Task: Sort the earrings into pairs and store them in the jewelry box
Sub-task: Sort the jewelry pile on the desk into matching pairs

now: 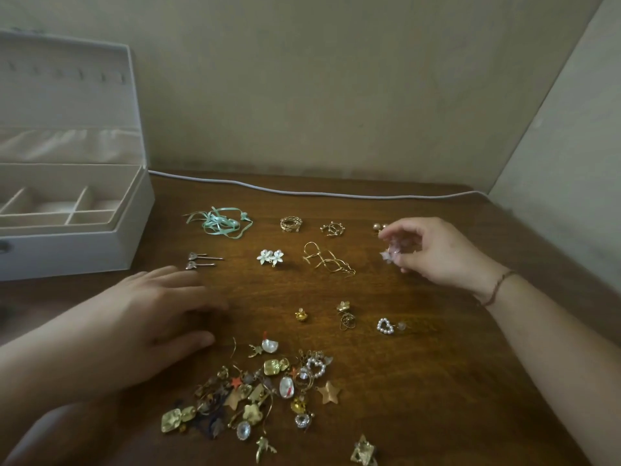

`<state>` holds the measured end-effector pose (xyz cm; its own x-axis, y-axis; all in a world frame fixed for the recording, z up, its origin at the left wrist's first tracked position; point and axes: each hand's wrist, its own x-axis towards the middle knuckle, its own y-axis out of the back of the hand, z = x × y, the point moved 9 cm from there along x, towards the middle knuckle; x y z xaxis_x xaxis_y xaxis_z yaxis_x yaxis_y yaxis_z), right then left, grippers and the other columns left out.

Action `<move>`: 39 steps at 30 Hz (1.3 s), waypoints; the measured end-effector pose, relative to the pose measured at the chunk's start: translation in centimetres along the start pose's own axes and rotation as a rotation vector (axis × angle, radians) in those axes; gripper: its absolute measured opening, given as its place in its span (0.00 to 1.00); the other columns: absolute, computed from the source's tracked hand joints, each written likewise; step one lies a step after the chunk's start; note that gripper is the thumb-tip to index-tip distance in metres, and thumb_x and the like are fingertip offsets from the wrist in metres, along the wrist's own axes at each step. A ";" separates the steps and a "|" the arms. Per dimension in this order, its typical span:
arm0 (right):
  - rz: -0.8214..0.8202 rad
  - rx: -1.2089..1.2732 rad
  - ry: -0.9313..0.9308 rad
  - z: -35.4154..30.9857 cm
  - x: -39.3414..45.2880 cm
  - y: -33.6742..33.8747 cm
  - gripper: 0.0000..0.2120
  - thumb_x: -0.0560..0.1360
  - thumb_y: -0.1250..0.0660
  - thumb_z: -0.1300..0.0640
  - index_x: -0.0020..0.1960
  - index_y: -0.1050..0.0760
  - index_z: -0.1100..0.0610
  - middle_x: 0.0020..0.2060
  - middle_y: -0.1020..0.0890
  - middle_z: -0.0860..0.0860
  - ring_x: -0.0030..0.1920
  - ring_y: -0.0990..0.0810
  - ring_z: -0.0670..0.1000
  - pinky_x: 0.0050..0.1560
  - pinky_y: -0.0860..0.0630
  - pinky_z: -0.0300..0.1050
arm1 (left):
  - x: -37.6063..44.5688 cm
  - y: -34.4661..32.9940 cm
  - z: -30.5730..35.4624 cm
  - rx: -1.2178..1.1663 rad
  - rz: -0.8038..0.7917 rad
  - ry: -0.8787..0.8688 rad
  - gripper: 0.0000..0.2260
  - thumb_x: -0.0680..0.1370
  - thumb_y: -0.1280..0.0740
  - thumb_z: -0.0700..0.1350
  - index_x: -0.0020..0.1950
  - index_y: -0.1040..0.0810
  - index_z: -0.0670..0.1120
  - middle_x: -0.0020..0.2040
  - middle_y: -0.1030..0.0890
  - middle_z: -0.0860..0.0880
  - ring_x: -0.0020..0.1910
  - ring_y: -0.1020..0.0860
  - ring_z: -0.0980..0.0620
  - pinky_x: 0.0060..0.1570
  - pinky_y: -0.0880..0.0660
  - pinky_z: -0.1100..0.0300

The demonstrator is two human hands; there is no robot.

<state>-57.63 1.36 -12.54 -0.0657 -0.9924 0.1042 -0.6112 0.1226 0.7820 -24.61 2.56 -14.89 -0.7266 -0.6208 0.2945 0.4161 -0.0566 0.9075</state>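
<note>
A white jewelry box (100, 243) stands open at the left, its compartments bare. Sorted earrings lie in rows on the wooden table (437, 364): mint ribbon earrings (220, 223), gold rings (290, 224), white flower studs (270, 256), gold twisted hooks (327, 260), long stud earrings (198, 260). A mixed heap of earrings (265, 388) lies near the front. My right hand (433, 252) pinches a small pale pink earring (389, 255) just above the table at the right. My left hand (161, 317) rests flat, fingers apart, left of the heap.
A grey cable (319, 193) runs along the back edge by the wall. A pearl heart earring (386, 326), a gold bud (301, 315) and a gold dangle (346, 316) lie singly mid-table. A side wall closes the right.
</note>
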 end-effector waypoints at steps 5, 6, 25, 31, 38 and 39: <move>-0.017 -0.185 0.086 -1.6 -0.9 -0.4 0.22 0.70 0.27 0.67 0.52 0.21 0.41 0.54 0.22 0.42 0.52 0.23 0.39 0.49 0.24 0.38 | -0.1 0.7 0.7 -0.036 0.000 -0.025 0.25 0.75 0.49 0.73 0.56 0.21 0.61 0.52 0.26 0.72 0.54 0.26 0.70 0.53 0.28 0.68; -0.024 -0.202 0.109 -1.9 -1.0 -0.5 0.22 0.69 0.27 0.67 0.51 0.22 0.41 0.56 0.22 0.42 0.53 0.23 0.40 0.50 0.24 0.39 | -0.1 0.7 0.9 -0.038 -0.014 -0.030 0.24 0.75 0.48 0.72 0.56 0.21 0.61 0.52 0.26 0.72 0.54 0.26 0.70 0.53 0.28 0.69; -0.131 -0.387 0.230 -8.8 -7.0 -6.5 0.10 0.76 0.34 0.46 0.57 0.24 0.40 0.50 0.23 0.37 0.51 0.25 0.39 0.51 0.22 0.43 | -0.1 2.5 2.1 -0.002 0.070 -0.010 0.09 0.77 0.34 0.54 0.57 0.22 0.58 0.46 0.25 0.64 0.48 0.25 0.63 0.46 0.27 0.67; -0.049 0.076 0.126 -8.3 -6.9 -4.9 0.05 0.71 0.26 0.55 0.43 0.17 0.46 0.37 0.17 0.43 0.38 0.20 0.41 0.38 0.25 0.33 | -0.1 3.0 2.3 -0.028 0.158 0.076 0.07 0.78 0.34 0.55 0.54 0.19 0.57 0.45 0.24 0.64 0.47 0.23 0.62 0.44 0.28 0.70; -0.324 1.014 -0.119 -8.8 -7.4 -7.5 0.09 0.62 0.27 0.62 0.43 0.16 0.57 0.39 0.18 0.58 0.35 0.20 0.50 0.28 0.27 0.38 | 0.3 2.2 4.1 -0.355 0.213 0.206 0.08 0.74 0.31 0.52 0.53 0.20 0.60 0.47 0.19 0.62 0.48 0.21 0.58 0.46 0.25 0.67; -0.353 1.065 -0.140 -9.1 -7.5 -8.0 0.08 0.63 0.28 0.63 0.43 0.16 0.58 0.39 0.18 0.59 0.34 0.21 0.50 0.28 0.26 0.38 | 0.4 1.9 4.6 -0.418 0.217 0.215 0.09 0.75 0.30 0.51 0.55 0.20 0.59 0.47 0.18 0.61 0.48 0.21 0.58 0.46 0.24 0.65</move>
<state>-45.07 7.98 -13.94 0.1968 -0.9703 -0.1406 -0.9696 -0.1713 -0.1750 -26.59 5.78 -11.69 -0.4892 -0.7969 0.3545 0.7596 -0.1896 0.6221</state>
